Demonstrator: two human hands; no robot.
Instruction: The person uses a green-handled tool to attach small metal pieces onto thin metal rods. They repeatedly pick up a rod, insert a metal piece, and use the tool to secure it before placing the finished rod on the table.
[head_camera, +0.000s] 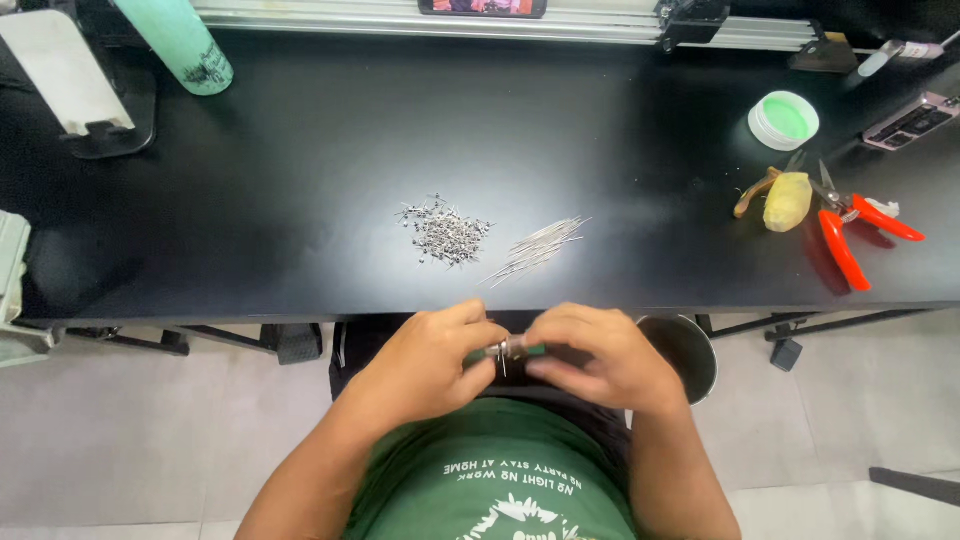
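Pinching a small metal part (510, 348) between them, the left hand (430, 362) and right hand (600, 358) meet below the bench (300, 180) edge, fingers pressed on it. One heap of small parts (447, 232) and one bundle of pins (537, 248) lie on the bench, so most work seems left. One red pliers (850, 232) lies far right.

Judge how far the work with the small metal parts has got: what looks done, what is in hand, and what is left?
Done: nothing finished can be picked out on the black table. In hand: the left hand and right hand pinch a small metal piece together below the table edge. Left: a heap of tiny metal parts and a bundle of thin pins lie untouched.
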